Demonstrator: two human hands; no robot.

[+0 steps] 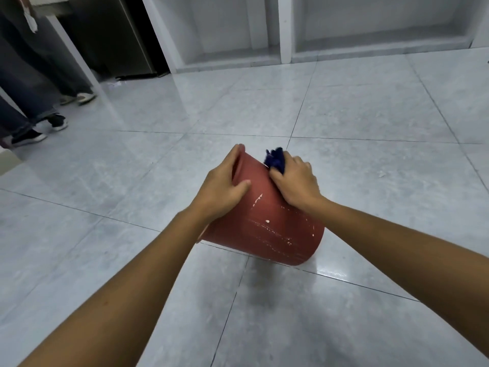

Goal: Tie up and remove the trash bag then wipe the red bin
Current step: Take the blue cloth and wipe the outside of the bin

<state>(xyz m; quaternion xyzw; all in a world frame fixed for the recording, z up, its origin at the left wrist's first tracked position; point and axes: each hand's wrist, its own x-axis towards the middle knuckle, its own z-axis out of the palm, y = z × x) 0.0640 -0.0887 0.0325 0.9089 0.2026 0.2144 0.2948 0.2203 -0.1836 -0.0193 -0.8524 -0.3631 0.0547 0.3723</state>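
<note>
— Left hand (225, 186) first: what has it got?

— It grips the bin (275, 229) at the narrow end. The fingers are hooked over that edge and the thumb lies on the red wall.

— And the right hand (293, 184)?

— Clamped on a cloth (275, 160), dark blue and bunched. The fingers curl over it and press it to the bin's wall, at about two o'clock from the left hand. A tuft of cloth sticks out past the fingers toward twelve.

— Where is the bin?

— In the middle of the view, between both forearms. It is tilted, with the narrow end up toward eleven o'clock and the wide end down toward five. It sits over the floor (132, 234), which is glossy grey tile. I cannot tell whether its low edge touches the tiles.

— Any marks on it?

— White scuffs (258, 200) and thin streaks run along the wall that faces the camera.

— What else is around?

— At ten o'clock two people's legs in dark trousers, their shoes (57, 121) on the tiles, well apart from the bin. At eleven there is a dark cabinet (132, 35). At twelve, white shelf bays (285, 27) stand open at floor level. At three o'clock a small white scrap (381, 174) lies on the floor.
</note>
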